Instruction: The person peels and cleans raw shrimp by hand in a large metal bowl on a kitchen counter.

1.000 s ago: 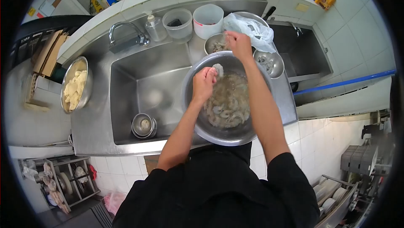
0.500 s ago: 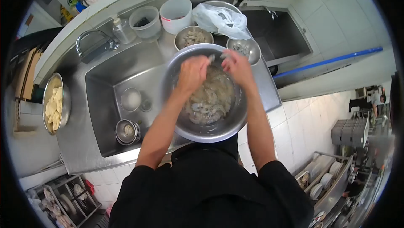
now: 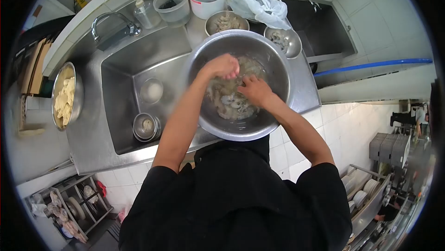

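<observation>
L grip curled, R grip at shrimp — hold unclear, both — s/steel counter, white flr tiles

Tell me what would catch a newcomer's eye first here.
First comes the big metal basin in the middle of the view, with raw shrimp in cloudy water at its bottom. Inside its rim, the person's left grip and right grip draw the next look. Then the crumpled white plastic bag behind the basin and the pale yellow lumps at the left stand out.
</observation>
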### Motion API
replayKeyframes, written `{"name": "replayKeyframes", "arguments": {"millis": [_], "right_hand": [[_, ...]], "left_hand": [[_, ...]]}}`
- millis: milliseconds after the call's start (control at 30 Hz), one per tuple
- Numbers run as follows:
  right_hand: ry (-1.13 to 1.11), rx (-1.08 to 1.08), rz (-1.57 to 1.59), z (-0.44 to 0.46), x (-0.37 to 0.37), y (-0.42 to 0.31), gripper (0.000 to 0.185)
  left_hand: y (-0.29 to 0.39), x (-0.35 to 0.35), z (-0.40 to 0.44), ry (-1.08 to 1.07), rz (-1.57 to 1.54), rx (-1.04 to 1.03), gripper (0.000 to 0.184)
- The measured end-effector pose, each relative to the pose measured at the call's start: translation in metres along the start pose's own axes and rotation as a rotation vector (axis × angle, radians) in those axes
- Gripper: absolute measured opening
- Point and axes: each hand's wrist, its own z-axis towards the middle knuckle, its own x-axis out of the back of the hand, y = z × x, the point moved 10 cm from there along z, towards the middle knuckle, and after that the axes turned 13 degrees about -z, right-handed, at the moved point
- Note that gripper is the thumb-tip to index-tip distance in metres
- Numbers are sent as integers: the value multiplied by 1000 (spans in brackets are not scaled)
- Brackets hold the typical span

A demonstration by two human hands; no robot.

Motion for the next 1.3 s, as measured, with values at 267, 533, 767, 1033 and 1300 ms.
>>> {"name": "replayKeyframes", "arguments": {"millis": [267,533,767,1033,1300], "right_hand": [[-74,-221,258,10,-9,81,19],[259,-410,193,7,43,38,11],[657,-325,304,-3,96,66,21],[65,-362,269,38,53,47,24],[550,-444,559,72,134,137,25]], "left_hand": [[-37,-14,2,135,-242,93,24],[-36,-37,-7,257,-989,190,28],[7,-18,-31,189,-599,-6,22],[34,9,-75,695,259,-86,22],[-20,32,-49,713,165,116,27]]}}
